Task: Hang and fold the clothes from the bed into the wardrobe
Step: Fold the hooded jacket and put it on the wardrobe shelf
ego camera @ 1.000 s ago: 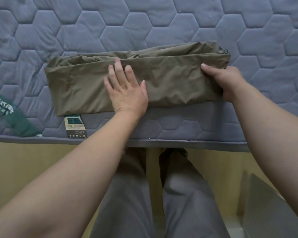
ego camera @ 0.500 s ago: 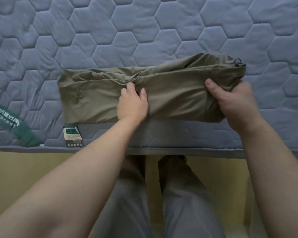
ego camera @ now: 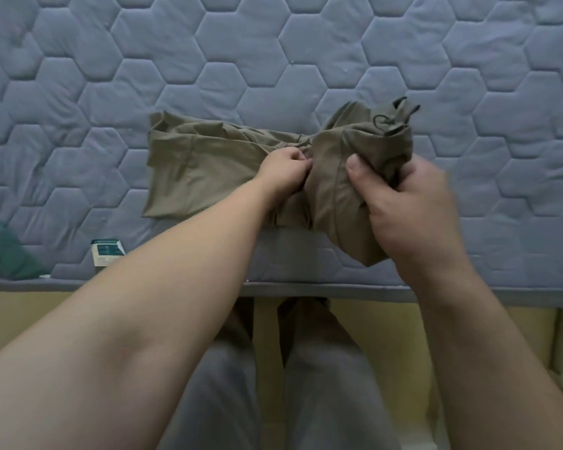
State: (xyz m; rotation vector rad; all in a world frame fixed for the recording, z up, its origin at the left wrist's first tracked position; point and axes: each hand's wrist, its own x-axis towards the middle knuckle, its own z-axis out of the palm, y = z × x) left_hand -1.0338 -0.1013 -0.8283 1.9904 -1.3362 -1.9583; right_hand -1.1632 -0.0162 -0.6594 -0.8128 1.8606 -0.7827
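Standing at the bed edge, the person's legs (ego camera: 228,384) in grey trousers fill the view at 6 o'clock, w/ a pale yellow surface either side. Both bare forearms reach fwd over the edge.

The near edge of the bed (ego camera: 306,254) runs across the frame. On it at 8 o'clock lies a small teal-and-white card (ego camera: 106,251). Further round, approx 9 o'clock, is a green strap (ego camera: 4,251) w/ white print, cut off by the frame edge.

At approx 3 o'clock from centre, the right hand (ego camera: 410,209) is clamped on the right end of the olive garment (ego camera: 202,170), w/ thumb on top and fingers curled under. That end is bunched and lifted off the bed, its lower corner hanging toward the edge. Just at its 9 o'clock the left hand (ego camera: 285,172), fingers curled, pinches the cloth at mid-length. The two hands are nearly touching.

The rest of the garment lies flat on the bed, running from the left hand out toward 9 o'clock. At 12 o'clock of the right hand a dark cord (ego camera: 390,120) loops out of the bunched top. Beyond that, grey-blue hexagon quilting runs to the far edge of view.
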